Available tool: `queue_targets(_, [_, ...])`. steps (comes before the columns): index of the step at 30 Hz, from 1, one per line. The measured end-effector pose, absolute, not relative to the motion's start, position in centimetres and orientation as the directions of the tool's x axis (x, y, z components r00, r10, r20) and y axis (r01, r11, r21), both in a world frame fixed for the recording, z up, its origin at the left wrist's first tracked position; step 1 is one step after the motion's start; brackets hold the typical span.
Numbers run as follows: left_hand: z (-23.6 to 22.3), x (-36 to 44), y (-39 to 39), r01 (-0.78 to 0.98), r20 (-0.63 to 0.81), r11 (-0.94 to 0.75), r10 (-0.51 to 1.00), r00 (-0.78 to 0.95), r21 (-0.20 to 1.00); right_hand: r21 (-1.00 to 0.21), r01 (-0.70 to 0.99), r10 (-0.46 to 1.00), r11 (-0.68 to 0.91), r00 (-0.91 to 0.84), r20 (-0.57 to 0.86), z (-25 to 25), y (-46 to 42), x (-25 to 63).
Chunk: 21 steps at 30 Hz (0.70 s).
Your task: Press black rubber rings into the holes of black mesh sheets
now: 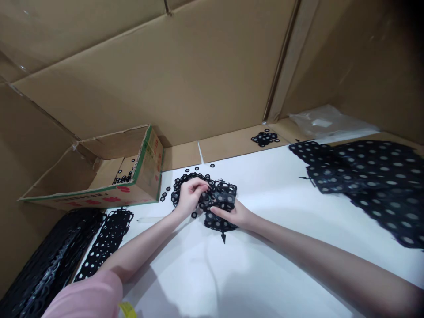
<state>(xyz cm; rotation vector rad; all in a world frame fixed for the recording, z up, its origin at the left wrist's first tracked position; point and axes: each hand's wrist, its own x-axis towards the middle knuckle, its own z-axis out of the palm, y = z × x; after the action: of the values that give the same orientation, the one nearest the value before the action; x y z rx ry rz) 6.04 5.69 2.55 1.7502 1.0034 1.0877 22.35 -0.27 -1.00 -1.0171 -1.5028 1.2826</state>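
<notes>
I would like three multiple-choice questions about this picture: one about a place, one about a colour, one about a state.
1. Where does the cardboard box stand?
A. left of the hands
B. right of the hands
C. on the stack of sheets

2. What colour is the perforated sheet in the hands?
A. white
B. black
C. green

3. How is the sheet held?
A. by the left hand alone
B. by neither hand
C. by both, with the right hand

Answers: 1 A, the box stands at the table's left edge. 2 B, it is black rubber-like material. 3 C, fingers of both hands grip it.
</notes>
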Motion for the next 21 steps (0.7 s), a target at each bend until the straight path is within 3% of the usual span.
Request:
queue_targets(7, [3.9, 3.3, 9.2, 0.347, 0.394, -0.415, 0.909, 0.133, 0.841, -0.998, 0.041, 0.967, 0.044, -0.251, 0.033, -0.8, -0.6, 22.2])
queue_targets(15, [4.4, 1.1, 9.2, 0.519, 0.412, -0.587, 0.808, 0.421, 0.621, -0.997, -0.077, 0.970, -0.002, -0.242, 0.017, -0.3, -0.4, 22.2])
queue_targets(21, [6.2, 3.0, 6.1, 0.384, 0.443, -0.747, 0.643, 0.625, 0.544, -0.999, -0.029, 0.974, 0.034, -0.221, 0.039, -1.0, -0.1, 22.2])
